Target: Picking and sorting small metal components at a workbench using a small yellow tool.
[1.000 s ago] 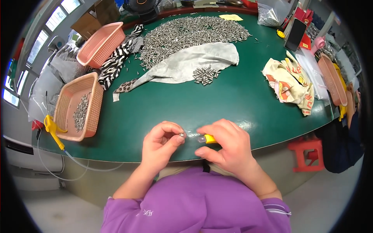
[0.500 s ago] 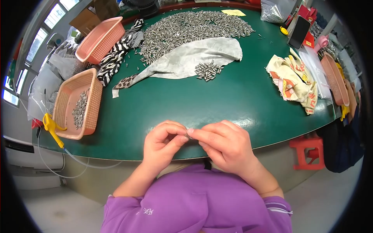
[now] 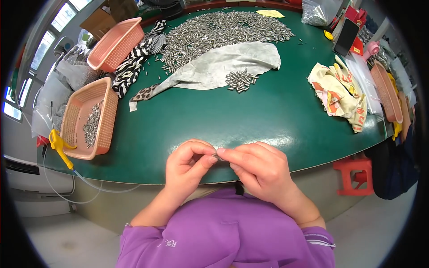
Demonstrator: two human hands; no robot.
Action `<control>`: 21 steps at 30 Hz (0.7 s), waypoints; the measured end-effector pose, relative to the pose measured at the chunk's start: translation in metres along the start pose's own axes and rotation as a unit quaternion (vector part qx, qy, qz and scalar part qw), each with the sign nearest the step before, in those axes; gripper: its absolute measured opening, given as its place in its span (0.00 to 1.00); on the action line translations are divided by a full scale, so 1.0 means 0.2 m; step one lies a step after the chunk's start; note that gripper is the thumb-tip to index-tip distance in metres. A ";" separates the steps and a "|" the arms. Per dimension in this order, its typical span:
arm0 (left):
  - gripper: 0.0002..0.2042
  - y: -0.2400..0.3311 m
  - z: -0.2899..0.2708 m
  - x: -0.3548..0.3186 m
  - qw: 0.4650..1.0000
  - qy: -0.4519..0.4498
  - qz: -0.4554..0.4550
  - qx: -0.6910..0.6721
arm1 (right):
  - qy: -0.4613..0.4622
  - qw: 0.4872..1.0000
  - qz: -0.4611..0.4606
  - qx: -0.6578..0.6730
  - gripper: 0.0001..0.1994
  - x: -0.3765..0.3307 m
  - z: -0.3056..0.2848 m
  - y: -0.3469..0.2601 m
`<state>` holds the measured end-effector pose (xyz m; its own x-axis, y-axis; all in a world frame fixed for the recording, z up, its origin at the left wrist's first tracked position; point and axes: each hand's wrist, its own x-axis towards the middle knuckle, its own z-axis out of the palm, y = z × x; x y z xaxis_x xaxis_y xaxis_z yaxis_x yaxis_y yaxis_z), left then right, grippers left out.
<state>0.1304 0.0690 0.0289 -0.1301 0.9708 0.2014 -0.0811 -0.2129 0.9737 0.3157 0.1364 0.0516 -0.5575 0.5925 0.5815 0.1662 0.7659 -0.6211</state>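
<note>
My left hand [image 3: 188, 166] and my right hand [image 3: 257, 167] meet at the front edge of the green table [image 3: 201, 118]. A small grey metal part [image 3: 216, 157] is pinched where their fingertips touch; most of it is hidden by the fingers. Beyond my hands, a little heap of short metal cylinders [image 3: 241, 81] lies on and beside a grey-white cloth [image 3: 203, 71]. Behind that cloth spreads a large pile of similar metal cylinders [image 3: 223, 30].
At left stand a pink basket [image 3: 110, 117] with metal pieces inside, another pink basket [image 3: 115, 43], a zebra-striped cloth [image 3: 129, 71] and a yellow air blow gun [image 3: 59, 145]. To the right are a crumpled patterned cloth [image 3: 333, 91], a phone [image 3: 346, 36] and a red stool [image 3: 354, 172].
Both hands stay almost in the same place, fingertips together. My right fingers have shifted very slightly. The view itself has moved a little.
</note>
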 end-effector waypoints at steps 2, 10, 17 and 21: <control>0.05 0.00 0.00 0.00 1.000 -0.002 0.006 0.000 | 0.004 1.000 0.000 -0.001 0.17 0.00 0.00 0.00; 0.03 0.00 0.01 0.01 0.998 0.009 0.005 0.058 | -0.005 0.992 -0.015 -0.121 0.20 -0.02 0.01 -0.02; 0.03 0.00 0.02 0.01 0.988 0.029 0.029 0.147 | -0.002 0.987 -0.003 -0.162 0.19 -0.04 0.03 -0.03; 0.03 0.01 0.01 0.01 0.991 -0.002 0.025 0.133 | 0.029 0.974 -0.009 -0.223 0.20 -0.02 0.01 0.01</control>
<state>0.1328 0.0706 0.0315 -0.1235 0.9604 0.2499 0.1885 -0.2245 0.9561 0.3161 0.1354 0.0463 -0.5195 0.5806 0.6269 0.5009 0.8013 -0.3270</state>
